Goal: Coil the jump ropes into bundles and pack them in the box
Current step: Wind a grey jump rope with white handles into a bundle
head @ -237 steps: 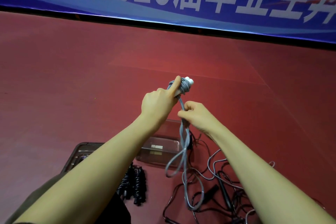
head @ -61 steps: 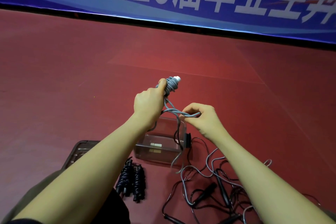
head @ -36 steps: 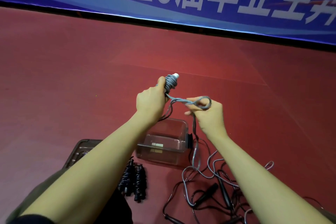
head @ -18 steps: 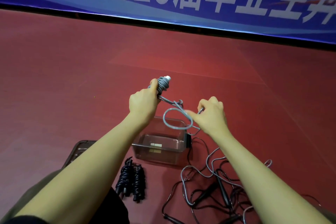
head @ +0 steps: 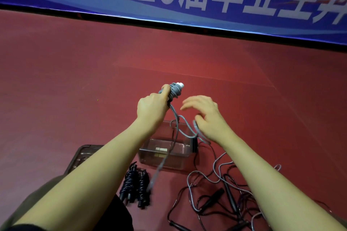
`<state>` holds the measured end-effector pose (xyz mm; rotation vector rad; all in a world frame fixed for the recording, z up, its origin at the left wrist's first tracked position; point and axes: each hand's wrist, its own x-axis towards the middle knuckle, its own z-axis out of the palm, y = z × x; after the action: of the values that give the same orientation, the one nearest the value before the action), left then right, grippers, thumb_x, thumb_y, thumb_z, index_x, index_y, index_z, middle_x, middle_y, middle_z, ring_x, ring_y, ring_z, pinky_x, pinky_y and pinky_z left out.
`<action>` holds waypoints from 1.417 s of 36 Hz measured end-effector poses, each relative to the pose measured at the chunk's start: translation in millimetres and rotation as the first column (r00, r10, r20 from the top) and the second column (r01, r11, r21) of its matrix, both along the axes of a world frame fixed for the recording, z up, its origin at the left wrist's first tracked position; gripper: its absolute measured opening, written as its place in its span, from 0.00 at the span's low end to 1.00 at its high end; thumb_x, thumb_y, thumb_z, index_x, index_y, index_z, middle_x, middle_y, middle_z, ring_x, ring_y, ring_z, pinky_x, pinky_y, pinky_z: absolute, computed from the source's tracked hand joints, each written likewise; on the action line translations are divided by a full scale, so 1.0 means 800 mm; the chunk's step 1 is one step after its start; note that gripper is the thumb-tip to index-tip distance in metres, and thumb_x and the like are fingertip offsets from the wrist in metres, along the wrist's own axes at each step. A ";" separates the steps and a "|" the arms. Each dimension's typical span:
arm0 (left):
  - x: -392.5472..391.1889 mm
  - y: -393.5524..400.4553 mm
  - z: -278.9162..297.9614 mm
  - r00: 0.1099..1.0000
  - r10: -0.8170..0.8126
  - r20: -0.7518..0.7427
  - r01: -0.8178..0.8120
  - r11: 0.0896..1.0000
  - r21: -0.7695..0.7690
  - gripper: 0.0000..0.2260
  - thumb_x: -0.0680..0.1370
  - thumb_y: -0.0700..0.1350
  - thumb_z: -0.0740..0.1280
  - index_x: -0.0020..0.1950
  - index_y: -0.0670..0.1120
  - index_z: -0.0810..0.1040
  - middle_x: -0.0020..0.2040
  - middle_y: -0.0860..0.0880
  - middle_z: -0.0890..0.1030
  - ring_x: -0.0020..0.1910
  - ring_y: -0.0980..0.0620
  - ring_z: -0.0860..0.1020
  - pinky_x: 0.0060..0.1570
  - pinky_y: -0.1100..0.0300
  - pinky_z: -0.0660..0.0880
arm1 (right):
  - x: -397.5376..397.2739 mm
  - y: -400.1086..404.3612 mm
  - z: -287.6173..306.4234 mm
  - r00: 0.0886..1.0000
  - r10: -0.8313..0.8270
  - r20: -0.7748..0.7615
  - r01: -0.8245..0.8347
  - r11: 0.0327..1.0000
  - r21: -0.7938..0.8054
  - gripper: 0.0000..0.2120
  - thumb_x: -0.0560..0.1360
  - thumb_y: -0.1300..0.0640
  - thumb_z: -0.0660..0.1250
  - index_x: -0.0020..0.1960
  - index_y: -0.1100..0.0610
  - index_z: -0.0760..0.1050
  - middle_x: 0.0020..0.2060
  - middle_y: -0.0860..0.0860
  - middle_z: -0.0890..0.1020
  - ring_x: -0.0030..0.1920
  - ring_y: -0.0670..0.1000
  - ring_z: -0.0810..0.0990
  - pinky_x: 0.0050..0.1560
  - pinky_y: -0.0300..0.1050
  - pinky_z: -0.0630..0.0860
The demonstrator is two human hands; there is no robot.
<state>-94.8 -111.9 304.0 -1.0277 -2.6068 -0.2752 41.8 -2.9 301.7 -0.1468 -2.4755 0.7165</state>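
Finishing the wrap is the step in hand: the left hand grips the grey jump rope wound tightly round its white-tipped handles, thumb pressed on the coils, held up above and beyond the clear rectangular plastic box on the red floor. The right hand, just right of the bundle and over the box's far right corner, has its fingers spread and loose; the grey cord's slack loop runs close by its thumb, but whether it pinches the cord I cannot tell. The free tail hangs down across the box front. To do this well, I judge the thumb should pin the last turn while the right hand retakes the tail, threads it through the loop and draws it snug, so the coils cannot spring loose. A black coiled rope bundle lies in front of the box, near its left end, unpacked; loose black and grey ropes in a tangle lie at its front right; a dark tray-like lid sits to its left.
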 end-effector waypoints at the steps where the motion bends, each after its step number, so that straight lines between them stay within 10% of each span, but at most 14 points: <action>1: 0.001 0.000 0.000 1.000 -0.005 -0.007 0.004 1.000 -0.002 0.16 0.79 0.42 0.57 0.67 0.45 0.61 0.39 0.44 0.78 0.31 0.42 0.68 0.25 0.58 0.53 | -0.002 -0.002 0.001 1.000 0.015 0.011 -0.014 0.999 -0.045 0.21 0.63 0.67 0.54 0.46 0.54 0.82 0.50 0.42 0.80 0.59 0.47 0.73 0.65 0.50 0.61; 6: 0.009 0.004 0.002 0.999 -0.034 -0.033 0.034 0.999 -0.014 0.17 0.79 0.42 0.58 0.68 0.46 0.60 0.40 0.44 0.78 0.32 0.42 0.69 0.25 0.58 0.54 | -0.011 -0.011 -0.001 0.995 -0.088 0.048 0.099 0.945 -0.311 0.02 0.73 0.57 0.69 0.45 0.54 0.76 0.43 0.47 0.81 0.47 0.50 0.79 0.58 0.55 0.72; 12: 0.016 0.012 0.003 0.998 -0.053 -0.022 0.053 0.999 -0.005 0.18 0.78 0.41 0.58 0.67 0.45 0.60 0.41 0.44 0.78 0.31 0.42 0.69 0.25 0.58 0.55 | -0.029 -0.018 -0.009 0.946 -0.152 0.286 0.242 0.919 -0.313 0.10 0.67 0.52 0.73 0.45 0.54 0.75 0.42 0.46 0.81 0.50 0.51 0.79 0.60 0.53 0.69; 20: 0.003 0.013 0.001 0.997 -0.078 0.008 0.078 0.996 -0.039 0.17 0.80 0.45 0.58 0.67 0.44 0.60 0.45 0.42 0.80 0.36 0.39 0.74 0.31 0.55 0.63 | -0.025 -0.015 0.002 0.918 0.050 0.393 0.175 0.839 -0.515 0.11 0.72 0.61 0.69 0.31 0.58 0.74 0.26 0.52 0.71 0.28 0.49 0.67 0.31 0.40 0.65; 29: -0.015 0.005 -0.018 0.998 -0.060 0.002 0.060 0.993 -0.097 0.18 0.79 0.47 0.62 0.66 0.45 0.62 0.41 0.44 0.78 0.36 0.40 0.76 0.31 0.56 0.62 | -0.013 -0.018 0.023 0.733 -0.244 0.635 0.192 0.970 0.151 0.10 0.67 0.55 0.67 0.31 0.55 0.68 0.28 0.49 0.71 0.34 0.55 0.71 0.34 0.43 0.65; 34: -0.015 0.003 -0.029 0.996 -0.085 -0.017 0.079 0.970 -0.231 0.15 0.78 0.45 0.61 0.63 0.43 0.65 0.48 0.44 0.81 0.45 0.39 0.80 0.34 0.56 0.65 | -0.009 -0.014 0.016 0.887 -0.364 0.285 0.140 0.799 0.585 0.04 0.66 0.61 0.65 0.40 0.54 0.74 0.39 0.52 0.78 0.43 0.57 0.80 0.50 0.49 0.71; 37: -0.009 0.004 -0.031 0.993 -0.113 0.011 0.111 0.938 -0.329 0.13 0.78 0.48 0.64 0.57 0.41 0.72 0.52 0.44 0.80 0.50 0.41 0.80 0.38 0.55 0.67 | -0.012 -0.013 0.013 0.956 -0.292 -0.016 0.246 0.774 0.583 0.08 0.57 0.63 0.69 0.35 0.57 0.74 0.30 0.53 0.75 0.32 0.57 0.78 0.51 0.53 0.78; 44: 0.009 0.006 -0.029 0.953 -0.300 -0.036 0.253 0.858 -0.446 0.07 0.79 0.43 0.59 0.46 0.44 0.76 0.48 0.44 0.81 0.46 0.41 0.80 0.37 0.57 0.68 | -0.017 -0.015 0.016 0.973 -0.229 0.029 0.225 0.969 0.105 0.09 0.67 0.63 0.64 0.37 0.53 0.65 0.35 0.49 0.67 0.36 0.58 0.69 0.36 0.50 0.68; 51: 0.013 0.001 -0.020 0.826 -0.555 -0.100 0.420 0.724 -0.547 0.07 0.79 0.44 0.58 0.47 0.44 0.74 0.45 0.44 0.81 0.44 0.41 0.79 0.36 0.56 0.65 | -0.016 0.004 0.023 0.909 -0.388 0.154 0.322 0.886 0.334 0.04 0.76 0.56 0.62 0.43 0.53 0.70 0.40 0.48 0.71 0.42 0.58 0.75 0.40 0.45 0.66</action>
<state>-84.5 -111.1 288.3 -1.8066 -2.1529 0.4389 28.7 0.2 319.9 -0.5773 -2.6222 0.1660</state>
